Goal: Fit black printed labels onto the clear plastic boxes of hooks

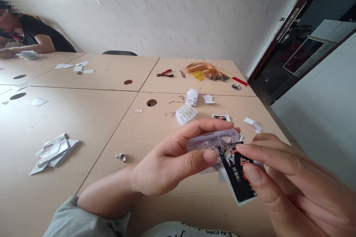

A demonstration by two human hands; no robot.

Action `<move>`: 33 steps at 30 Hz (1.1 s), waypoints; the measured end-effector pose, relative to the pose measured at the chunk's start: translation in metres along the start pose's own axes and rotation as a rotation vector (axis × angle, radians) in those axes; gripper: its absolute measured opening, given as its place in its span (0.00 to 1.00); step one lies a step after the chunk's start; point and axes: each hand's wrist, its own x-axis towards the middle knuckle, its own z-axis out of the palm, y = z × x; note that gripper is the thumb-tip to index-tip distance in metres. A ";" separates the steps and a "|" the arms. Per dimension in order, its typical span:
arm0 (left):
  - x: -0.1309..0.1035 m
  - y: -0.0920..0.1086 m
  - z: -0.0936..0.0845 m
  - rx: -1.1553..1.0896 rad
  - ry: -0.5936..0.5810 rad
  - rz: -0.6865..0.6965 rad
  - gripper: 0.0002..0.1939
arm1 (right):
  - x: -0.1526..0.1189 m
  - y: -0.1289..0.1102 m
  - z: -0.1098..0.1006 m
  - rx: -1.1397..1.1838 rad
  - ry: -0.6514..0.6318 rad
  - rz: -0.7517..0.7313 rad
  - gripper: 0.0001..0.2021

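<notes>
A clear plastic box (208, 141) sits in my left hand (172, 159), with the thumb in front and the fingers behind it. Small items inside the box are too unclear to name. Between the thumb and forefinger of my right hand (283, 174) is a black printed card (236, 177) with red and white lettering. The card tilts across the box's right front corner, and its top edge touches or overlaps the box; which one I cannot tell. Behind my hands lies a stack of clear compartment boxes (185, 114). Another printed card (221, 117) lies just past my left fingertips.
White cards (191, 97) stand stacked farther back. Red-handled pliers (165, 73) and a bundle of copper-coloured wire (205, 70) lie across the table. White packets (54, 152) and a crumpled silvery scrap (121, 157) lie left. A person (41, 35) sits at the far left.
</notes>
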 end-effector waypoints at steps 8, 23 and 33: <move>-0.002 0.006 0.005 0.104 0.049 0.008 0.15 | 0.004 -0.002 -0.003 -0.020 0.003 -0.017 0.08; -0.002 0.004 0.006 0.095 0.067 0.037 0.14 | 0.005 0.001 -0.004 -0.038 -0.021 -0.096 0.10; 0.000 0.004 0.006 0.124 0.071 0.062 0.14 | 0.004 0.001 -0.002 -0.087 -0.060 -0.096 0.11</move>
